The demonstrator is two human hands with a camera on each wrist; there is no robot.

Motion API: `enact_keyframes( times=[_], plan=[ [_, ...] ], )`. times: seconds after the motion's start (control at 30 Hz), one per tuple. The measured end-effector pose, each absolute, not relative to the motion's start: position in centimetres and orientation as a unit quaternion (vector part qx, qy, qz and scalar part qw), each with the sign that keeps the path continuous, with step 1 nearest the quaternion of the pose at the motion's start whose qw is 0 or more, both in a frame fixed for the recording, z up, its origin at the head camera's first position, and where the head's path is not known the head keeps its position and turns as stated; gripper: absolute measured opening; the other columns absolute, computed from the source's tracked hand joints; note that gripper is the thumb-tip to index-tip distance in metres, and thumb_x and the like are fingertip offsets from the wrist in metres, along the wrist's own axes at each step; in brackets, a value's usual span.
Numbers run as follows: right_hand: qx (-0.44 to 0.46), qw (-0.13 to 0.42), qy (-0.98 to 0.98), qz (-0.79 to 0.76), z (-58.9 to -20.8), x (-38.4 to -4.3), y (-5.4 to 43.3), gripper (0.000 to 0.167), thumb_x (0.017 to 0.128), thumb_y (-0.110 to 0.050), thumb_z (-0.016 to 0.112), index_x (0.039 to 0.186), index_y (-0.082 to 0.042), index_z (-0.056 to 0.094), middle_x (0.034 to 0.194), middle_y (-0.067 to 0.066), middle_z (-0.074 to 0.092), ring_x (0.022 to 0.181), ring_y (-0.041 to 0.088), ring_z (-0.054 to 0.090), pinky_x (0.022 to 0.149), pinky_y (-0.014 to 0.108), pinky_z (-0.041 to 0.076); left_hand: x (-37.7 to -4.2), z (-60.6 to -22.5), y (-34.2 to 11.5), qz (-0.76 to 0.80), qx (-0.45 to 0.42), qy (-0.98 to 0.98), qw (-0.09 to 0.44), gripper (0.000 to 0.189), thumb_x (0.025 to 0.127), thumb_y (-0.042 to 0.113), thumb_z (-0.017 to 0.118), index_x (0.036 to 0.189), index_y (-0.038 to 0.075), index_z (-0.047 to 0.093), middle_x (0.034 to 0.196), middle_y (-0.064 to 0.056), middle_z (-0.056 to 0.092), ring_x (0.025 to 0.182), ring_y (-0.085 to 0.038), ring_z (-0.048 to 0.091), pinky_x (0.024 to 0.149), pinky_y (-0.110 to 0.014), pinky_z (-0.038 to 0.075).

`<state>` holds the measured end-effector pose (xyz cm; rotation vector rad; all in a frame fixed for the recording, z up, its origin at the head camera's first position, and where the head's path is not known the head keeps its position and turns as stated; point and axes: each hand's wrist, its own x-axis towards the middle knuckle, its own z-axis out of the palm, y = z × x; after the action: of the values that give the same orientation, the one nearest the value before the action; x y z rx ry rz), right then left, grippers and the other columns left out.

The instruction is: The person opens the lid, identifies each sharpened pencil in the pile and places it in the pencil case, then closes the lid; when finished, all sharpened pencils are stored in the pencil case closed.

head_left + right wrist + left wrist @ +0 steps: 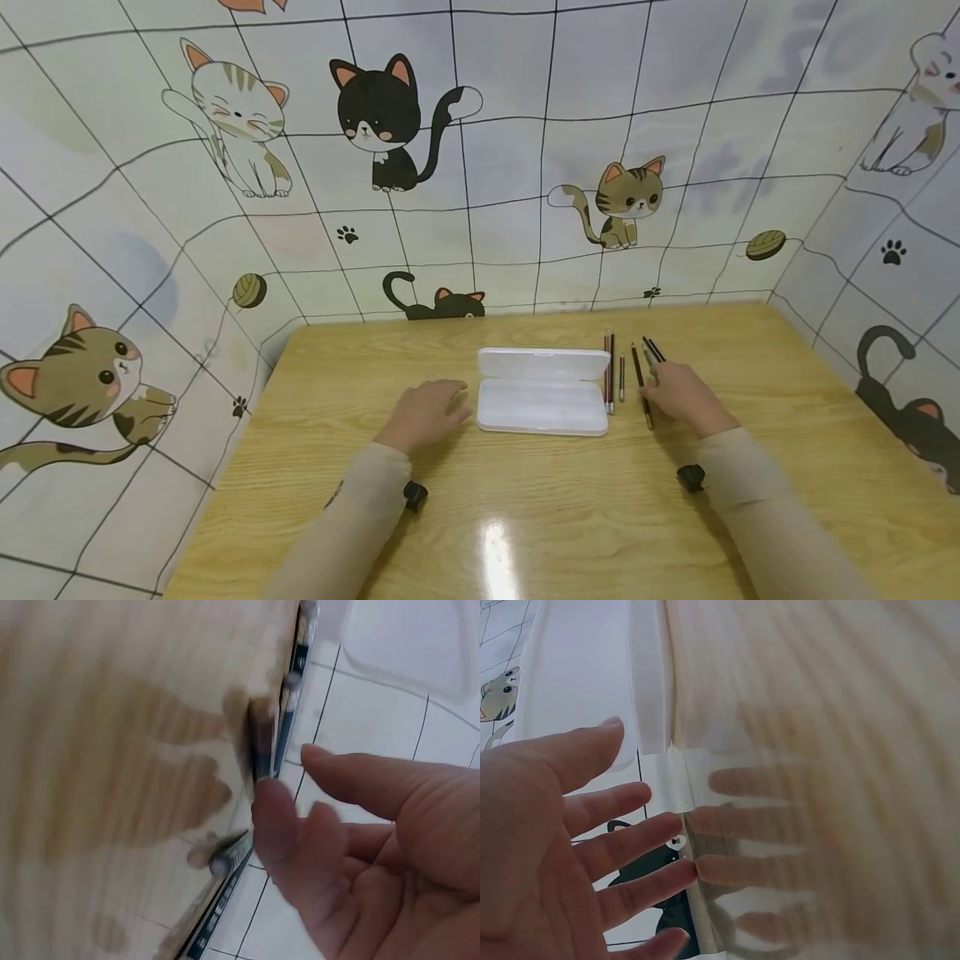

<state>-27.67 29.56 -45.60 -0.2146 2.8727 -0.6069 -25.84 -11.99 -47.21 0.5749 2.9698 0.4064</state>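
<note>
A white pencil case (542,408) lies on the table with its lid (543,364) raised at the back, and no pencils show inside. Left of the case hovers my left hand (426,414), holding nothing, its fingers spread apart in the left wrist view. My right hand (684,397) is over the pencils on the right. A dark pencil (641,385) lies by its fingertips, and two other pencils (654,350) reach out beyond the fingers. In the right wrist view the index fingertip meets the end of a brownish pencil (262,739), while the thumb stands apart from it.
Two long pencils (610,392) and a short pencil (622,379) lie between the case and my right hand. Cat-patterned cloth walls (510,167) rise behind and beside the wooden table (555,508). A dark wrist device (416,497) sits at my left sleeve.
</note>
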Motion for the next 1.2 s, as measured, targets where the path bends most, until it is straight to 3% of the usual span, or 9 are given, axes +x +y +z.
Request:
enact_keyframes(
  times=[0.23, 0.4, 0.47, 0.57, 0.67, 0.73, 0.83, 0.97, 1.2],
  plan=[
    [-0.036, 0.11, 0.975, -0.188, -45.6, -27.5, 28.7, 0.053, 0.1, -0.018, 0.064, 0.129, 0.023, 0.05, 0.124, 0.043, 0.056, 0.095, 0.043, 0.063, 0.08, 0.052, 0.051, -26.0, -47.3, -12.2, 0.12, 0.196, 0.971, 0.07, 0.053, 0.101, 0.048, 0.058, 0.142, 0.013, 0.059, 0.148, -0.007, 0.054, 0.135, -0.036, 0.049, 0.104, -0.06, 0.041],
    [-0.026, 0.113, 0.975, -0.187, -45.7, -27.7, 28.6, 0.054, 0.102, -0.016, 0.061, 0.135, 0.023, 0.045, 0.134, 0.043, 0.05, 0.119, 0.055, 0.054, 0.093, 0.059, 0.048, -26.1, -47.4, -12.7, 0.134, 0.205, 0.966, 0.082, 0.053, 0.101, 0.046, 0.058, 0.144, 0.014, 0.057, 0.152, -0.006, 0.049, 0.138, -0.034, 0.045, 0.105, -0.058, 0.041],
    [-0.027, 0.108, 0.974, -0.195, -45.9, -27.7, 28.7, 0.051, 0.1, -0.013, 0.063, 0.132, 0.023, 0.047, 0.128, 0.042, 0.054, 0.114, 0.054, 0.056, 0.09, 0.057, 0.049, -26.1, -47.5, -12.9, 0.148, 0.206, 0.963, 0.091, 0.053, 0.101, 0.044, 0.059, 0.146, 0.014, 0.056, 0.154, -0.005, 0.046, 0.14, -0.034, 0.042, 0.106, -0.058, 0.04],
    [-0.033, 0.106, 0.97, -0.218, -46.5, -27.8, 28.8, 0.031, 0.098, -0.009, 0.063, 0.108, 0.02, 0.059, 0.094, 0.032, 0.065, 0.08, 0.039, 0.066, 0.073, 0.045, 0.052, -26.1, -47.6, -13.3, 0.175, 0.21, 0.956, 0.103, 0.054, 0.102, 0.042, 0.059, 0.148, 0.014, 0.053, 0.156, -0.006, 0.043, 0.142, -0.034, 0.038, 0.108, -0.056, 0.038],
    [-0.051, 0.098, 0.967, -0.228, -47.3, -28.0, 28.7, 0.017, 0.097, -0.005, 0.061, 0.087, 0.009, 0.059, 0.068, 0.017, 0.061, 0.051, 0.021, 0.055, 0.061, 0.036, 0.047, -26.2, -48.0, -13.6, 0.192, 0.215, 0.951, 0.108, 0.055, 0.102, 0.04, 0.059, 0.149, 0.013, 0.051, 0.157, -0.007, 0.041, 0.142, -0.035, 0.036, 0.111, -0.054, 0.037],
    [-0.06, 0.087, 0.969, -0.225, -47.8, -28.0, 28.5, 0.016, 0.097, -0.003, 0.058, 0.094, 0.013, 0.06, 0.076, 0.025, 0.065, 0.048, 0.024, 0.058, 0.062, 0.037, 0.05, -26.2, -48.2, -13.8, 0.198, 0.221, 0.949, 0.106, 0.056, 0.102, 0.04, 0.059, 0.15, 0.012, 0.05, 0.157, -0.008, 0.04, 0.141, -0.035, 0.036, 0.111, -0.052, 0.036],
    [-0.053, 0.081, 0.975, -0.198, -48.2, -28.0, 28.2, 0.039, 0.098, -0.002, 0.052, 0.127, 0.024, 0.049, 0.114, 0.045, 0.056, 0.089, 0.044, 0.068, 0.083, 0.049, 0.052, -26.1, -48.3, -14.1, 0.204, 0.23, 0.946, 0.105, 0.057, 0.102, 0.038, 0.06, 0.151, 0.011, 0.049, 0.157, -0.009, 0.04, 0.141, -0.036, 0.036, 0.111, -0.052, 0.036],
    [-0.02, 0.103, 0.976, -0.193, -48.5, -27.7, 27.7, 0.057, 0.102, -0.006, 0.043, 0.148, 0.023, 0.026, 0.146, 0.049, 0.026, 0.134, 0.059, 0.034, 0.102, 0.061, 0.039, -26.1, -48.3, -14.4, 0.211, 0.236, 0.943, 0.102, 0.056, 0.102, 0.037, 0.061, 0.151, 0.011, 0.049, 0.157, -0.009, 0.041, 0.141, -0.035, 0.035, 0.111, -0.053, 0.036],
    [0.014, 0.093, 0.962, -0.256, -48.1, -27.0, 27.5, 0.054, 0.097, 0.004, 0.035, 0.149, 0.018, 0.03, 0.153, 0.04, 0.03, 0.132, 0.048, 0.042, 0.088, 0.051, 0.042, -25.8, -47.9, -14.1, 0.199, 0.236, 0.945, 0.11, 0.057, 0.102, 0.038, 0.059, 0.152, 0.011, 0.047, 0.158, -0.009, 0.039, 0.142, -0.035, 0.034, 0.113, -0.051, 0.034]
  ],
)
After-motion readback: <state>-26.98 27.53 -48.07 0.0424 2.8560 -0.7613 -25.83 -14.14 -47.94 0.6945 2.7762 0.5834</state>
